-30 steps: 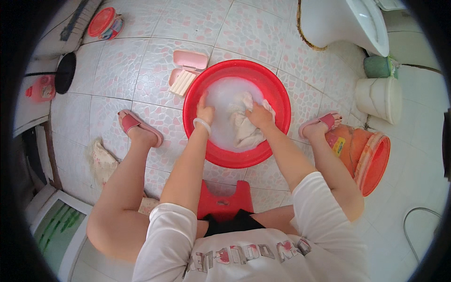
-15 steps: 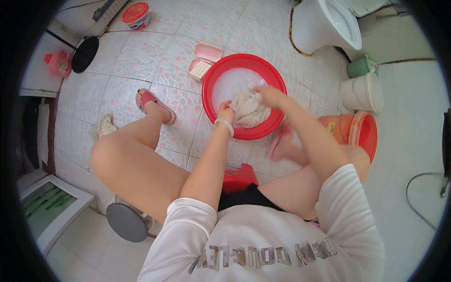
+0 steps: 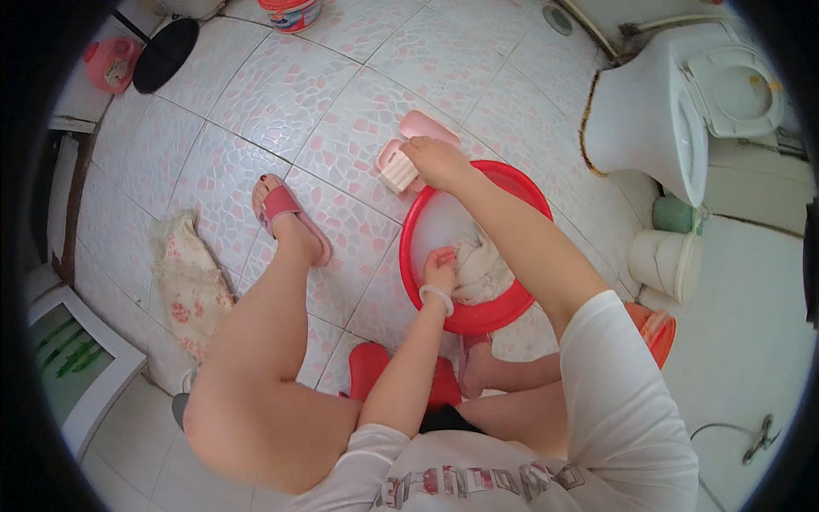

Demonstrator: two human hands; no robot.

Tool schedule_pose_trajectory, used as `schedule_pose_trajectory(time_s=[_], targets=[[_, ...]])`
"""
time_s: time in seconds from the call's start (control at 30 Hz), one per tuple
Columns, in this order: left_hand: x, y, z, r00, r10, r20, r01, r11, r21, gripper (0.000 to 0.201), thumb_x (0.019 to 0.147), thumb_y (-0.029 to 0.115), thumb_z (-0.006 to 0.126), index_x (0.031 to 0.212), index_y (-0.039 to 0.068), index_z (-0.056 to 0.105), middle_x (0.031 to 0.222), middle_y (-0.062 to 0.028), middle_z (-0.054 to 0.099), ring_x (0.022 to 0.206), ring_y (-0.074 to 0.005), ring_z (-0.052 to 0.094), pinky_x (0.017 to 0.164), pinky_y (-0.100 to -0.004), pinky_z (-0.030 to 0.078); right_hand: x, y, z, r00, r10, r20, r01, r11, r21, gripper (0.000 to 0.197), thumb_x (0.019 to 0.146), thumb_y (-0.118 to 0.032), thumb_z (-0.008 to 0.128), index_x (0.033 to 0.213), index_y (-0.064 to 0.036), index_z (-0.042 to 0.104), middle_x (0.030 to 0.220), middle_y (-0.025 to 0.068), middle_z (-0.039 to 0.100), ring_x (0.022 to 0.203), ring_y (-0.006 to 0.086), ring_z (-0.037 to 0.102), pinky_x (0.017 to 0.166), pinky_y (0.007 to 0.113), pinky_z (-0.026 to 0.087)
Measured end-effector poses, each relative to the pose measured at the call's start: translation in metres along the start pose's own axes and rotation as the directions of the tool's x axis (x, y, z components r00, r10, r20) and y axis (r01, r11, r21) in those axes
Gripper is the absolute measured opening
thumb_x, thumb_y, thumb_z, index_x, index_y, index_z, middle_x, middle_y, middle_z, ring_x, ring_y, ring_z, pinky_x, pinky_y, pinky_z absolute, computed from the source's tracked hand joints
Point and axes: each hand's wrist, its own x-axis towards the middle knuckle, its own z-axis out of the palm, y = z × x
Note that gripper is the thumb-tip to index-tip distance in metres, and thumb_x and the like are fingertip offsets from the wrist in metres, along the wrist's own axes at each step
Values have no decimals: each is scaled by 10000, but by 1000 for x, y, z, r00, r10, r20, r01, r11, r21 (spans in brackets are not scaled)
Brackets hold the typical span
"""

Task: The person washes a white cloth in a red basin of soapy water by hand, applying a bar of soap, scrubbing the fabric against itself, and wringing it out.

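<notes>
A red plastic basin [image 3: 479, 322] with cloudy, sudsy water stands on the floor in front of me. A wet cream-coloured cloth [image 3: 482, 271] lies bunched in it. Over the basin's left part, beside the cloth, is my left hand [image 3: 441, 269], a white band at its wrist; its fingers are half curled and I see nothing in them. My right hand [image 3: 437, 162] reaches past the far left rim, its fingers closed at the upper end of a pale ridged bar of soap [image 3: 397, 174]. The soap leans in a pink soap dish [image 3: 390, 154], whose lid [image 3: 426, 127] lies beyond, partly covered by my hand.
A red stool [image 3: 368, 365] is under me. A floral cloth [image 3: 189, 282] lies to my left. Far left are a red-lidded tub [image 3: 290, 14] and a pink jug [image 3: 113, 65]. To the right stand a toilet [image 3: 644, 111], a white bucket [image 3: 661, 260] and an orange bucket [image 3: 653, 328].
My right hand has left the cloth in the basin and moved to the soap. My left hand stays by the cloth. The view has shifted, so the basin appears lower and further right.
</notes>
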Motion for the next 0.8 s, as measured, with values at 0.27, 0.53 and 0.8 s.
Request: schedule_pose_trajectory(time_s=[0.27, 0.53, 0.8], targets=[[1, -31, 7, 996, -11, 93, 7, 999, 38, 290, 780, -103, 405, 982, 37, 559, 879, -49, 580, 783, -127, 536, 699, -234, 447, 46, 38, 81, 895, -131, 426, 114, 991, 65, 487, 588, -94, 712, 1042, -98, 534, 1069, 86, 535, 1021, 228, 526, 819, 339, 464], [5, -11, -6, 983, 175, -61, -159, 966, 205, 213, 821, -36, 451, 1000, 38, 539, 906, -46, 577, 843, -148, 542, 793, -269, 440, 51, 32, 57, 896, -406, 181, 384, 912, 144, 540, 537, -121, 722, 1029, -98, 498, 1033, 67, 521, 1036, 241, 483, 890, 380, 372], [33, -16, -9, 926, 278, -254, -270, 960, 66, 193, 845, 15, 465, 1029, 20, 525, 929, -50, 561, 868, -154, 531, 806, -270, 435, -32, 17, -56, 985, -133, 109, 50, 831, 555, 566, 555, -163, 725, 1044, -58, 461, 950, 123, 552, 954, 281, 539, 824, 373, 413]])
